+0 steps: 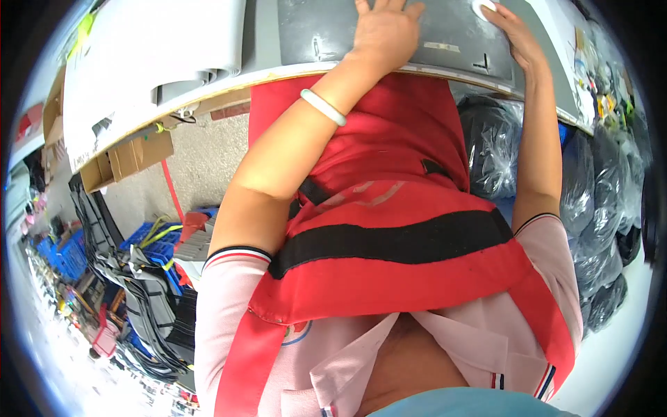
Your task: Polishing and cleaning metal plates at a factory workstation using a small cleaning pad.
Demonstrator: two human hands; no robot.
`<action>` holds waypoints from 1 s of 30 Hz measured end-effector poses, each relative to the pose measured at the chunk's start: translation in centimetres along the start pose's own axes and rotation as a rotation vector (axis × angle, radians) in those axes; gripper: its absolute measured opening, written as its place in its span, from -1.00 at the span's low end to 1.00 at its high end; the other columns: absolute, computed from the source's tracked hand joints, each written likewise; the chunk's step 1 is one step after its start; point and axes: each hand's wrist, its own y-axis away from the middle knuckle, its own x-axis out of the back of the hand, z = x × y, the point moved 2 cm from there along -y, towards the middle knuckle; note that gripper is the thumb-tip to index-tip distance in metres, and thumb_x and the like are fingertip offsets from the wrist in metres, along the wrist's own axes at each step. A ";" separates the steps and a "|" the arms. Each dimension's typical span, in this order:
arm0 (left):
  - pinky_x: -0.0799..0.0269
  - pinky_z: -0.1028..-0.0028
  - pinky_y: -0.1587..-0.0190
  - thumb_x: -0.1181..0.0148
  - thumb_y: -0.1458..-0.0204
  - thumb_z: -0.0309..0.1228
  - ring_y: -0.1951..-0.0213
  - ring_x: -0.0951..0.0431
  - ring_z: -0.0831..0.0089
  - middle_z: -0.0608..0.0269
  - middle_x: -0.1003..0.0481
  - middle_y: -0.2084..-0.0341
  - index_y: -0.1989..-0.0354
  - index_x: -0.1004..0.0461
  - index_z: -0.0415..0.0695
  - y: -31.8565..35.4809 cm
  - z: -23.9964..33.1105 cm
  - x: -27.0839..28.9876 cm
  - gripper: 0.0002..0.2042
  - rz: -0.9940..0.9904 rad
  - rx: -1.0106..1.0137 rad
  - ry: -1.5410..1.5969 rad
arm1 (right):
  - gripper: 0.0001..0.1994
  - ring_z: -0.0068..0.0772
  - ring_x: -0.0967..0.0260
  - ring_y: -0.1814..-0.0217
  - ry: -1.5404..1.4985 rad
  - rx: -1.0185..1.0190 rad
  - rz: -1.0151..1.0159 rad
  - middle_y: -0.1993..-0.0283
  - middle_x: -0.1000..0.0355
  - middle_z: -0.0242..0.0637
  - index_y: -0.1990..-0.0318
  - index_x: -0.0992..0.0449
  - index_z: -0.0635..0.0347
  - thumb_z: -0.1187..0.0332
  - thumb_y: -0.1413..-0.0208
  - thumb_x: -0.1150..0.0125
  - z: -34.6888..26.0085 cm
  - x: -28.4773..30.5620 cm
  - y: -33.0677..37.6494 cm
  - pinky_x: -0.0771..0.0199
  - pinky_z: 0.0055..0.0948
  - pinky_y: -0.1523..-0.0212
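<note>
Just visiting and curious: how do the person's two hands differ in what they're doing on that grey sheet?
The left hand lies flat, fingers spread, on the grey sheet; the right hand reaches farther up and covers a small white round object. The left wrist wears a pale bangle; the right wrist is bare. Both rest on the sheet.
</note>
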 end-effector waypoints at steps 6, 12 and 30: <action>-0.41 0.14 -0.05 -0.17 -0.08 -0.55 -0.02 -0.48 -0.11 -0.08 -0.49 0.02 -0.05 -0.49 -0.25 1.0 1.7 6.0 -0.68 0.312 -0.063 0.519 | -0.60 -0.59 -0.45 0.07 -0.355 0.243 -0.085 0.03 -0.54 -0.39 -0.14 -0.48 0.22 0.19 -0.26 -0.27 -4.2 -2.5 2.0 -0.43 -0.55 0.02; -0.52 0.31 0.01 -0.43 0.05 -0.41 0.04 -0.59 0.17 0.12 -0.58 0.12 0.07 -0.62 -0.13 3.4 -1.2 6.5 -0.68 -0.218 -0.095 0.293 | -0.66 -0.60 -0.46 0.23 -0.423 0.209 -0.055 0.17 -0.54 -0.45 -0.07 -0.51 0.18 0.16 -0.29 -0.25 -1.3 -2.2 -1.9 -0.47 -0.57 0.20; -0.55 0.37 0.04 -0.33 -0.05 -0.54 0.12 -0.63 0.24 0.21 -0.58 0.15 0.14 -0.61 -0.28 2.6 -3.8 7.3 -0.80 -0.464 -0.041 0.483 | -0.72 -0.63 -0.44 0.30 -0.424 0.215 -0.064 0.26 -0.54 -0.46 0.03 -0.54 0.17 0.17 -0.30 -0.23 -2.2 -3.3 -0.3 -0.46 -0.56 0.24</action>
